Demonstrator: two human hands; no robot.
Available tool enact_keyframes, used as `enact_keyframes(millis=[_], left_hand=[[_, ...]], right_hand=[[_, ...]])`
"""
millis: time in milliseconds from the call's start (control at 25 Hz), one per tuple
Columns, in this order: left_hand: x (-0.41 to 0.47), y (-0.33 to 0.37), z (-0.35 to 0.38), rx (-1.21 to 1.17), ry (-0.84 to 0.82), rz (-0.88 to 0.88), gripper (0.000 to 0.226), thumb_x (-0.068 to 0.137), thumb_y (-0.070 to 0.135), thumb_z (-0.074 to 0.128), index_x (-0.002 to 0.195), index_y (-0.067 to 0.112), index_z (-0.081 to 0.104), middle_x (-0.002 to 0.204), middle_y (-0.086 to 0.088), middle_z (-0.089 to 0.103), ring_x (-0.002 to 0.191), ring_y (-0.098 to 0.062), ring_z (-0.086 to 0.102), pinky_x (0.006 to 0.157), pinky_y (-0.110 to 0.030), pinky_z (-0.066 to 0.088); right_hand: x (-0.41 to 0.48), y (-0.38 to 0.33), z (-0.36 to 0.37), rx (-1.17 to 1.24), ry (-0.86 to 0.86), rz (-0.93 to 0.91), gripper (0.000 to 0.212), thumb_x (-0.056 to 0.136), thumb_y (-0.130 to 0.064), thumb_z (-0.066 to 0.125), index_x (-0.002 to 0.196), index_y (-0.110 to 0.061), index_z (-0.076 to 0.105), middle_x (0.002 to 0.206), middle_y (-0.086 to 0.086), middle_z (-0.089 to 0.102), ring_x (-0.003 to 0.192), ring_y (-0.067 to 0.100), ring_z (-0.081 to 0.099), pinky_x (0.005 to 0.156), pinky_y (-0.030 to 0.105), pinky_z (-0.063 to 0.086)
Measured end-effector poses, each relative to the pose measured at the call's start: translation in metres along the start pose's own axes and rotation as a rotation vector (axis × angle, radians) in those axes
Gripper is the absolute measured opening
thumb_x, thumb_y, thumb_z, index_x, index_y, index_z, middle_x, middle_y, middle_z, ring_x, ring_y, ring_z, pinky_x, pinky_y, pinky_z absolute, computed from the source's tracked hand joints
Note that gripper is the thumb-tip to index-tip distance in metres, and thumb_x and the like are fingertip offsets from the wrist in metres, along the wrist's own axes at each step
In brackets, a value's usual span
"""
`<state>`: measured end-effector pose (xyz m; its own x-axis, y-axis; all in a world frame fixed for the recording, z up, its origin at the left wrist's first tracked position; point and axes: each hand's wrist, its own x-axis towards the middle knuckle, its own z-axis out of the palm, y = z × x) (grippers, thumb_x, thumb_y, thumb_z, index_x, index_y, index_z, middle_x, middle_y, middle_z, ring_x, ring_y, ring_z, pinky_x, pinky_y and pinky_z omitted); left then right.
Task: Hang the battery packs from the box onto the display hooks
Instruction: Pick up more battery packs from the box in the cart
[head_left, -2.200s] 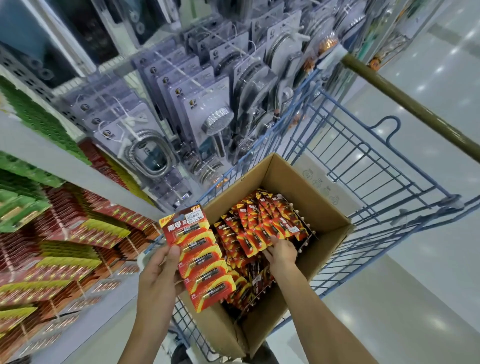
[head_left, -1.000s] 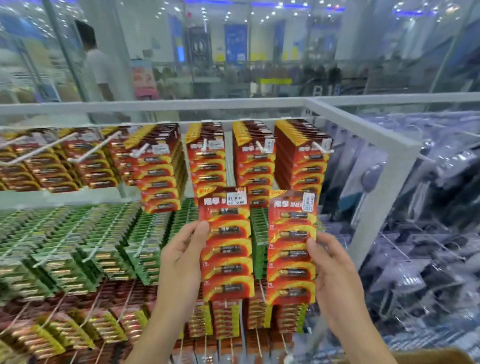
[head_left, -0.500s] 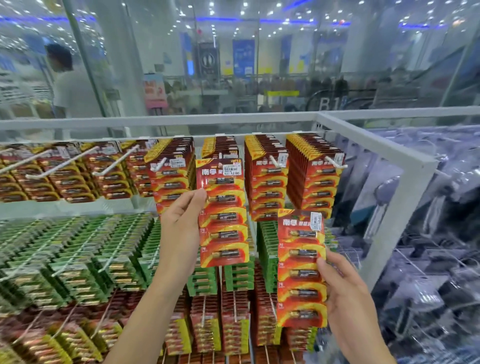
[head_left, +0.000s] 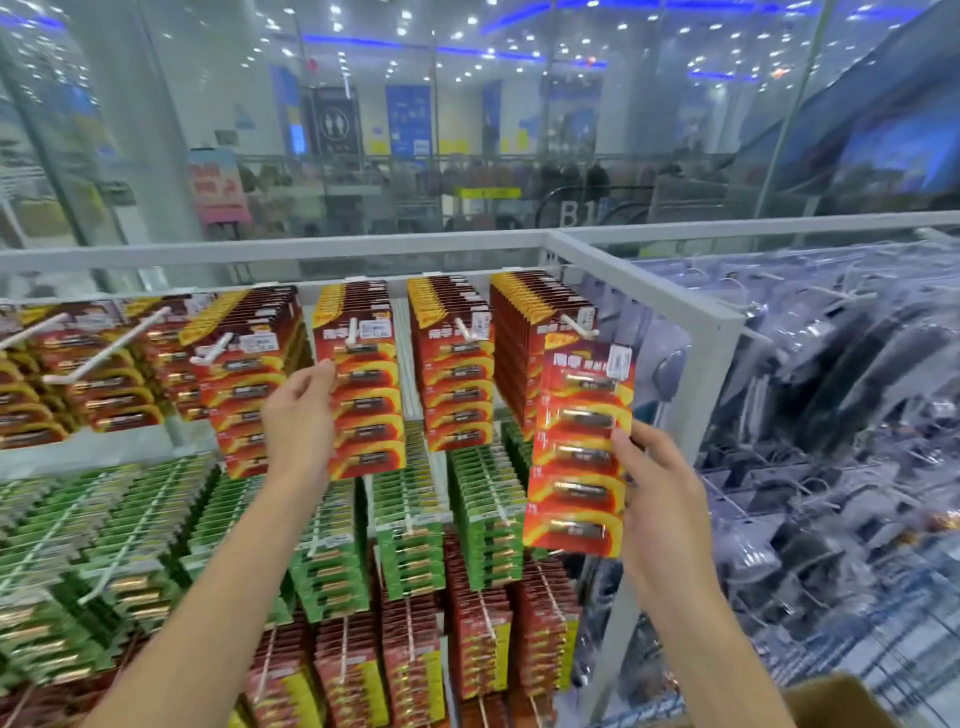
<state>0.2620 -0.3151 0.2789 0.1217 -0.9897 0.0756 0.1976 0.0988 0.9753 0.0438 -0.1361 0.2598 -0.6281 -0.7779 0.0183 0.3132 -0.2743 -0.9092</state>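
My left hand (head_left: 298, 421) holds the left edge of a red and yellow battery pack (head_left: 366, 400) whose top sits on a white display hook (head_left: 353, 332) in the top row. My right hand (head_left: 657, 499) grips a second red battery pack (head_left: 579, 452) by its right edge, upright, just below and in front of the rightmost hook (head_left: 576, 327). That hook carries a full stack of the same packs. A corner of the cardboard box (head_left: 831, 699) shows at the bottom right.
Other top-row hooks (head_left: 106, 351) hold red packs. Green packs (head_left: 156, 519) fill the middle rows and red ones the lowest. A white shelf frame post (head_left: 706, 364) stands right of the packs, with bagged goods (head_left: 857, 415) beyond. Glass wall behind.
My left hand raised its pack onto the top-row hook. My right hand lifted its pack up and to the right, toward the rightmost hook. Earlier, both hands were at the box in the cart.
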Motion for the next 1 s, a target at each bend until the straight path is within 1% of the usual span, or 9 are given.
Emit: enact_keyframes(millis=[120, 320, 480, 560, 640, 760, 840, 920, 1000], left_hand=[[0.010, -0.003, 0.003, -0.007, -0.008, 0.015, 0.020, 0.107, 0.035, 0.056, 0.099, 0.029, 0.073, 0.090, 0.001, 0.081, 0.081, -0.027, 0.079, 0.072, -0.046, 0.064], [0.014, -0.012, -0.001, -0.010, 0.020, 0.032, 0.014, 0.105, 0.035, 0.060, 0.103, 0.031, 0.073, 0.095, 0.004, 0.080, 0.081, -0.021, 0.079, 0.070, -0.040, 0.062], [0.015, -0.014, -0.004, 0.013, 0.045, 0.052, 0.012, 0.102, 0.037, 0.064, 0.101, 0.032, 0.075, 0.100, 0.003, 0.080, 0.089, -0.022, 0.079, 0.080, -0.047, 0.063], [0.016, -0.015, -0.005, 0.016, 0.054, 0.050, 0.011, 0.101, 0.038, 0.066, 0.099, 0.033, 0.076, 0.101, 0.004, 0.080, 0.093, -0.022, 0.078, 0.083, -0.049, 0.063], [0.014, -0.014, -0.004, 0.023, 0.065, 0.041, 0.012, 0.101, 0.037, 0.066, 0.102, 0.030, 0.075, 0.100, 0.004, 0.080, 0.088, -0.020, 0.079, 0.079, -0.046, 0.063], [0.011, -0.012, -0.003, 0.021, 0.059, 0.051, 0.012, 0.101, 0.034, 0.066, 0.106, 0.026, 0.075, 0.099, 0.003, 0.080, 0.083, -0.017, 0.079, 0.075, -0.042, 0.064], [0.012, -0.013, -0.006, 0.021, 0.054, 0.075, 0.013, 0.099, 0.037, 0.069, 0.104, 0.027, 0.076, 0.101, 0.003, 0.080, 0.089, -0.019, 0.079, 0.081, -0.045, 0.063], [0.013, -0.018, -0.012, 0.048, 0.043, 0.083, 0.022, 0.091, 0.050, 0.074, 0.101, 0.032, 0.078, 0.105, 0.005, 0.079, 0.104, -0.022, 0.075, 0.093, -0.050, 0.059], [0.002, -0.022, -0.018, 0.063, 0.067, 0.082, 0.026, 0.088, 0.054, 0.075, 0.101, 0.032, 0.078, 0.109, 0.004, 0.078, 0.112, -0.022, 0.071, 0.099, -0.046, 0.056]], right_hand=[[0.018, -0.011, -0.001, -0.019, 0.026, -0.028, 0.016, 0.104, -0.024, 0.060, 0.114, -0.018, 0.072, 0.104, 0.007, 0.078, 0.092, 0.028, 0.075, 0.079, 0.049, 0.061], [0.040, -0.011, -0.001, -0.080, 0.071, -0.011, 0.017, 0.104, -0.026, 0.060, 0.116, -0.021, 0.070, 0.110, 0.009, 0.077, 0.099, 0.033, 0.075, 0.086, 0.056, 0.060], [0.058, 0.002, -0.001, -0.125, 0.096, -0.003, 0.016, 0.101, -0.030, 0.063, 0.113, -0.024, 0.071, 0.110, 0.005, 0.077, 0.100, 0.029, 0.075, 0.088, 0.054, 0.060], [0.074, 0.008, 0.004, -0.164, 0.107, -0.004, 0.015, 0.101, -0.029, 0.062, 0.111, -0.022, 0.072, 0.109, 0.006, 0.077, 0.097, 0.027, 0.075, 0.081, 0.049, 0.062], [0.091, 0.011, 0.012, -0.218, 0.098, -0.006, 0.017, 0.104, -0.025, 0.058, 0.113, -0.018, 0.070, 0.103, 0.006, 0.078, 0.087, 0.026, 0.077, 0.071, 0.045, 0.063], [0.113, 0.016, 0.019, -0.248, 0.113, -0.006, 0.015, 0.105, -0.025, 0.057, 0.114, -0.020, 0.068, 0.102, 0.005, 0.078, 0.088, 0.026, 0.077, 0.077, 0.047, 0.064], [0.122, 0.021, 0.017, -0.249, 0.150, -0.034, 0.012, 0.102, -0.026, 0.061, 0.110, -0.022, 0.069, 0.104, 0.003, 0.077, 0.094, 0.025, 0.076, 0.081, 0.045, 0.062], [0.127, 0.027, 0.011, -0.263, 0.199, -0.068, 0.010, 0.100, -0.029, 0.065, 0.106, -0.024, 0.070, 0.105, 0.000, 0.077, 0.098, 0.022, 0.074, 0.086, 0.047, 0.061], [0.120, 0.032, 0.007, -0.288, 0.219, -0.088, 0.015, 0.100, -0.029, 0.065, 0.111, -0.021, 0.070, 0.106, -0.002, 0.075, 0.100, 0.019, 0.072, 0.085, 0.041, 0.059]])
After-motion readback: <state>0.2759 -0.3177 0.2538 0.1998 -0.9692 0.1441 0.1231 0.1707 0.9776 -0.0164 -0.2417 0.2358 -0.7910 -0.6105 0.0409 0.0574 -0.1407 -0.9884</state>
